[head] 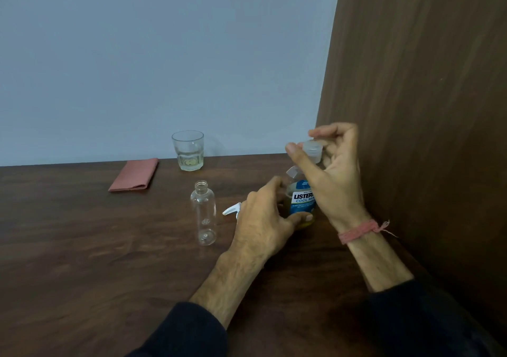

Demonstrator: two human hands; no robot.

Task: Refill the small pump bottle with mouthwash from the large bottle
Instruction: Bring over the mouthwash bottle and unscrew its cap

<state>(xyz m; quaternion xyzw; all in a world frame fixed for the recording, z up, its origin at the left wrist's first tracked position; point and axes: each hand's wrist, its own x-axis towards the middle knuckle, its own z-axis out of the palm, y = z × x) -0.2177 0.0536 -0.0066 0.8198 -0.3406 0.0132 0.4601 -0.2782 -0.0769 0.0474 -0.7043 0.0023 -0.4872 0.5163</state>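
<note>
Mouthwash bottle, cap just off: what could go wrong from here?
1. The small bottle has a narrow neck and no funnel in view; pouring from the large bottle may spill onto the table.
2. It stands empty and unheld, so it could tip easily.
3. The right hand holds the cap, leaving only the left hand on the large bottle.

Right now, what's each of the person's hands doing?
Left hand: closed around the large mouthwash bottle, steadying it on the table.
Right hand: fingers pinched on the clear cap, just above the bottle's neck.
</note>
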